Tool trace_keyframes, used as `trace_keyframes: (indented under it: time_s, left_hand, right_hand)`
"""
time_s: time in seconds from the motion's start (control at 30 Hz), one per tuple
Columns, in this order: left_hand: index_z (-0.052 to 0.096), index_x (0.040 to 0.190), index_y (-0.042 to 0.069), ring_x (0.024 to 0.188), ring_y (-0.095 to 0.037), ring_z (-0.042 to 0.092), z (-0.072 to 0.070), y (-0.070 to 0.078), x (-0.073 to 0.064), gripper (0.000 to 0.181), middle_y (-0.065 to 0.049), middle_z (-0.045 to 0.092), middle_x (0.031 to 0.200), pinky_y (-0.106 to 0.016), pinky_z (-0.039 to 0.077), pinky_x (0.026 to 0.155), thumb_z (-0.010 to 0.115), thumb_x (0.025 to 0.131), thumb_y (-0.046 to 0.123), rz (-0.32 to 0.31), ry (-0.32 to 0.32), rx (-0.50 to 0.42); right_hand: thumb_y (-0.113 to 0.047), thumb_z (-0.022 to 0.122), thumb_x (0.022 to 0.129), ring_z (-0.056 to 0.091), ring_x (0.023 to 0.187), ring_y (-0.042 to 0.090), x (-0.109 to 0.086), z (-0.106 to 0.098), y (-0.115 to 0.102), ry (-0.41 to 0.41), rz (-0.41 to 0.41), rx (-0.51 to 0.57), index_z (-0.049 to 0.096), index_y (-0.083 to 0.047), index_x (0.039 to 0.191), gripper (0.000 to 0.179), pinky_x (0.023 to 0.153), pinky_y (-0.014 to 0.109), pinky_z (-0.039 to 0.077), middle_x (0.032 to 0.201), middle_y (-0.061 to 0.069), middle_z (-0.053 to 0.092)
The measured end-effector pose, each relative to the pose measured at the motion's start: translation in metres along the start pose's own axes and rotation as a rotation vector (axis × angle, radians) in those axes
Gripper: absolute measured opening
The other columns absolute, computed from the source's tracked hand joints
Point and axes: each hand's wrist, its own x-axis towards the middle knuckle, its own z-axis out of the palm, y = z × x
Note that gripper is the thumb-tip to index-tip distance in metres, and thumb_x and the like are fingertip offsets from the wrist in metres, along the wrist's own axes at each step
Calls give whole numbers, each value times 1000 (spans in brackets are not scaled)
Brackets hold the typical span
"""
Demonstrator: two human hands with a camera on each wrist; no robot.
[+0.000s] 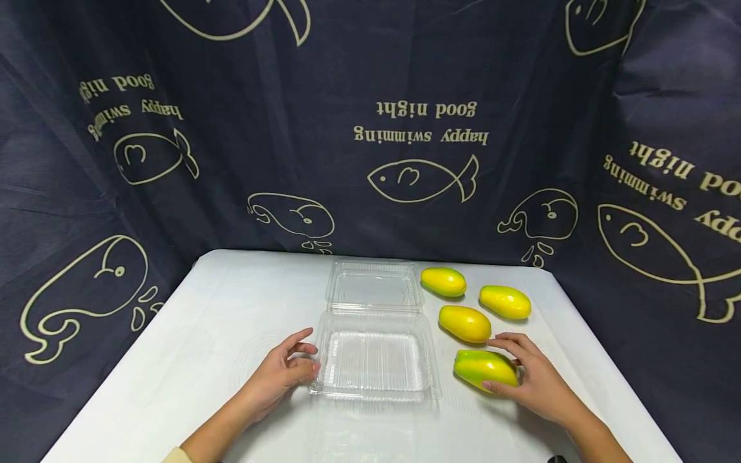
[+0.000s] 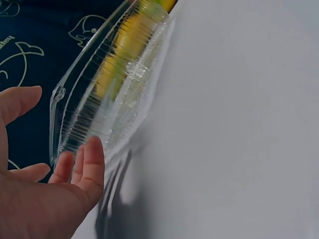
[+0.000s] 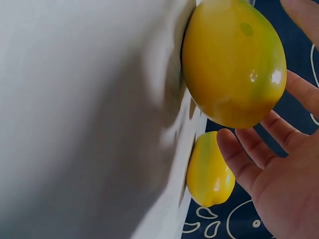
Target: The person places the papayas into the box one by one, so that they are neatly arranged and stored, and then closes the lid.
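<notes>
A clear plastic clamshell box (image 1: 431,363) lies opened flat on the table, its lid (image 1: 376,286) on the far side. Beside the box's left edge is my left hand (image 1: 283,370), fingers spread and loosely bent; the left wrist view shows them close to the clear wall (image 2: 84,127), not gripping it. To the right of the box lies a yellow-green papaya (image 1: 485,368). My right hand (image 1: 541,382) reaches around its right end, thumb on the near side and fingers on the far side. In the right wrist view, the fingers are relaxed around the papaya (image 3: 232,64), not closed on it.
Three more yellow papayas, a middle one (image 1: 465,323), a right one (image 1: 505,302) and a far one (image 1: 443,282), lie beyond the nearest. A white cloth covers the table (image 1: 231,302). A dark patterned curtain (image 1: 324,148) stands behind and at both sides.
</notes>
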Motion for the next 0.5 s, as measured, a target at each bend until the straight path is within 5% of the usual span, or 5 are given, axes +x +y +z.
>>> trace_keyframes:
  time_s: [0.5]
  left_hand:
    - [10, 163, 4, 91, -5, 63, 2, -4, -7, 94, -6, 47, 123, -22, 60, 85, 69, 91, -1, 19, -67, -164]
  right_hand:
    - [-44, 91, 73, 59, 100, 4, 0, -2, 0, -57, 167, 66, 66, -14, 132, 70, 77, 23, 56, 126, 2, 63]
